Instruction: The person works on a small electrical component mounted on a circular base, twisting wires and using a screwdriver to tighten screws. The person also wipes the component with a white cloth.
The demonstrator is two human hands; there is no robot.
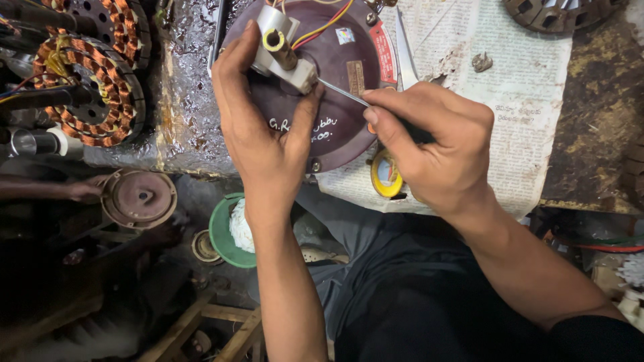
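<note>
Maroon motor housing [335, 74] gripped by left hand [268, 127]; right hand [436, 154] holds screwdriver [345, 95].

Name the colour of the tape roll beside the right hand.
Yellow: the tape roll shows in the head view, partly hidden under the right hand.

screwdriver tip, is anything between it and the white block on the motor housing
Nothing visible does. The screwdriver in the right hand runs straight to the white block on the round motor housing. The left hand grips the block from the other side, thumb just below the shaft.
</note>
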